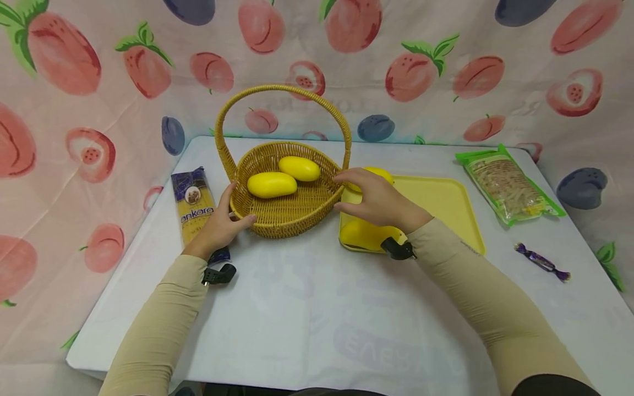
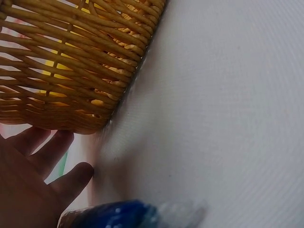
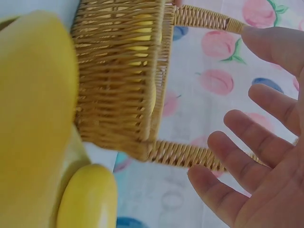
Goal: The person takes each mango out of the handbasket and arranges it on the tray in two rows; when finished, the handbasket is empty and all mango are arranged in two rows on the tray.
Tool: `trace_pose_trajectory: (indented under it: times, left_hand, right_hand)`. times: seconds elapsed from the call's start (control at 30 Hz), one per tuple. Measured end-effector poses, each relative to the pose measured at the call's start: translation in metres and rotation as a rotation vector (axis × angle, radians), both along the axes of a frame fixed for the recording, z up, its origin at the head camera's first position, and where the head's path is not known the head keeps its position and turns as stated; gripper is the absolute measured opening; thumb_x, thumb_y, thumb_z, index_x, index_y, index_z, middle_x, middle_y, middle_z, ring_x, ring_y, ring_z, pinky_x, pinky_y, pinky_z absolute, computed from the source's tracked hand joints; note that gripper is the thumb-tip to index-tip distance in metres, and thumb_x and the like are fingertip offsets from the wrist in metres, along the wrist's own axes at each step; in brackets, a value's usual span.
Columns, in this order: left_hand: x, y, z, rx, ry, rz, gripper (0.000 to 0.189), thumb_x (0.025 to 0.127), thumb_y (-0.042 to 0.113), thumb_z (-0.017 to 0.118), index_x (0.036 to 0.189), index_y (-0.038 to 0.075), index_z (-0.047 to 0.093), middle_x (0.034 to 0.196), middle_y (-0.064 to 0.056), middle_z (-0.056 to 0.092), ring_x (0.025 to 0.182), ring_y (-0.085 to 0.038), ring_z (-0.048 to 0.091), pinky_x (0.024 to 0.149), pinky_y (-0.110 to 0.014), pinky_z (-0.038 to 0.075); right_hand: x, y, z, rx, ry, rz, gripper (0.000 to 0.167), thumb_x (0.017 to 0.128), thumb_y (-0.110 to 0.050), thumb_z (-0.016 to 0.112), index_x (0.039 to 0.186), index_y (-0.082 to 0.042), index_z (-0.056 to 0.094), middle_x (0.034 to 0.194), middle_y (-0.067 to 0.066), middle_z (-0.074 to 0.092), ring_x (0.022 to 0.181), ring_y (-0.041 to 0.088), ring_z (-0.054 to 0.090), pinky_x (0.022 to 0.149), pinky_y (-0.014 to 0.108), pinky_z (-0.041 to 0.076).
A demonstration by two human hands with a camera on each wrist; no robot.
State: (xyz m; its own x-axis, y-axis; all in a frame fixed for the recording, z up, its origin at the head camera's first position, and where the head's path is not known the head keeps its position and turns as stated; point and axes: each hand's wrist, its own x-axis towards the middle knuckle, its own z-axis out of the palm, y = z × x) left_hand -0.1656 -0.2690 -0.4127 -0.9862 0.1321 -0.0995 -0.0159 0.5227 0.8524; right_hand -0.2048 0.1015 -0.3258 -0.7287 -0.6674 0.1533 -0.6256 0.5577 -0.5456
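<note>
Wicker basket (image 1: 282, 221), one, with tall arched handle (image 1: 283, 88): upright, left of centre on the worktop (image 1: 297, 324), between the two hands. Contents: two yellow mangoes (image 1: 272, 185), side by side.

Left hand (image 1: 216, 228): at the basket's left side; grip wide, thumb and fingers spread, fingertips at the rim.

Right hand (image 1: 375, 199): at the basket's right end, above the tray; grip wide, fingers apart; contact with the wicker cannot be told.

Yellow tray (image 1: 441, 206), one: right of the basket, bearing one mango near its front edge (image 1: 364, 235); another at the far-left corner, partly hidden by the right hand.

Pasta packet marked "ankara" (image 1: 194, 212): left, partly covered by the left hand.

Green-edged clear packet (image 1: 512, 187): far right.

Purple-wrapped sweet (image 1: 542, 262): nearer the front.
</note>
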Motion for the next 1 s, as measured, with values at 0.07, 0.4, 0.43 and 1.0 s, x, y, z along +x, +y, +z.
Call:
trace_pose_trajectory:
  times: [0.07,0.4,0.43,1.0]
  left_hand:
    - [0.000,0.000,0.001,-0.002,-0.005,0.003,0.100,0.096,0.032,0.067,0.161,0.029,-0.009,0.165,-0.017,0.006,0.143,-0.045,0.027,0.114,-0.055,0.026]
    - [0.001,-0.001,0.002,-0.041,-0.009,0.008,0.101,0.096,0.035,0.068,0.161,0.028,-0.009,0.164,-0.021,0.010,0.142,-0.046,0.028,0.114,-0.057,0.026]
    - [0.001,-0.001,0.002,-0.042,-0.008,0.010,0.101,0.096,0.035,0.067,0.161,0.028,-0.008,0.164,-0.021,0.010,0.142,-0.047,0.028,0.114,-0.058,0.026]
    - [0.001,0.000,0.001,-0.034,-0.009,0.012,0.100,0.096,0.036,0.067,0.161,0.029,-0.008,0.166,-0.017,0.005,0.143,-0.048,0.026,0.114,-0.058,0.024]
  right_hand:
    - [-0.003,-0.008,0.003,0.004,-0.002,0.013,0.055,0.093,-0.028,0.073,0.140,-0.004,0.055,0.141,0.012,0.054,0.134,0.029,0.045,0.112,0.047,0.034]
    - [-0.020,-0.043,0.007,0.044,-0.068,0.022,0.060,0.095,-0.030,0.072,0.145,-0.006,0.051,0.146,0.010,0.050,0.138,0.026,0.041,0.113,0.041,0.033]
    - [-0.021,-0.047,0.006,0.050,-0.075,0.021,0.060,0.095,-0.030,0.072,0.146,-0.007,0.050,0.147,0.010,0.049,0.138,0.026,0.040,0.113,0.041,0.033]
    - [-0.037,-0.094,-0.010,0.124,-0.137,0.025,0.067,0.094,-0.036,0.072,0.149,-0.010,0.047,0.152,0.007,0.044,0.142,0.023,0.036,0.116,0.036,0.026]
